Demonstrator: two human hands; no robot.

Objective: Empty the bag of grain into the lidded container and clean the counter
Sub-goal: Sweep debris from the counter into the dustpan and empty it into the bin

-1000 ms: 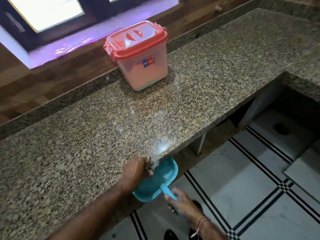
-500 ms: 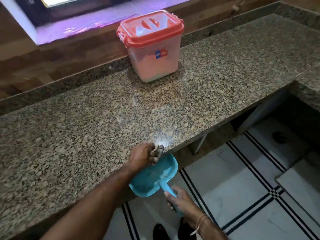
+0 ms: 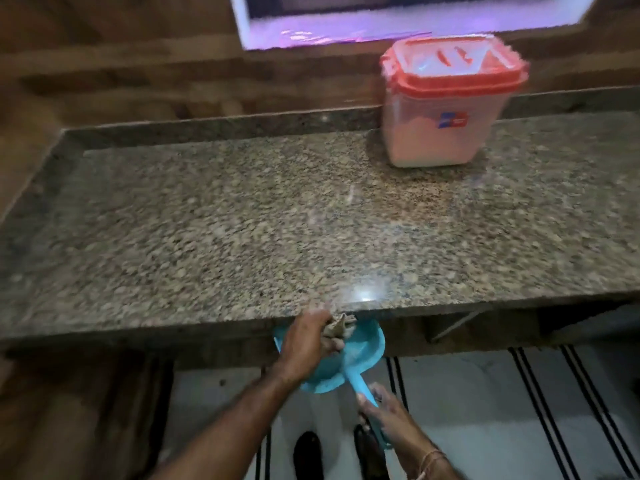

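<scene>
Left hand [image 3: 304, 341] is curled round a bunched grey cloth [image 3: 337, 327]. In the last second it has slipped from the front edge of the counter [image 3: 242, 220] down over the blue dustpan [image 3: 367, 344], which sits right beneath its knuckles. Just below it and to its right, the right hand [image 3: 388, 415] has its fingers wrapped round the dustpan's handle, and it has kept the pan tucked under the stone lip throughout.

The view has also swung round, so this frame is blurred. I cannot tell whether any grains lie in the pan or remain on the stone. My reading is that the last sweep off the edge is done, so the wiping is near its end. What remains is to carry the pan away and empty it.

The counter's edge lies just above the cloth, and its top stretches away ahead of the hand. The container [image 3: 446, 133] stands well ahead and to the right of the hand, at the back of the counter. Its red lid [image 3: 450, 71] is on, and pale contents show through the wall. No bag is in view.
</scene>
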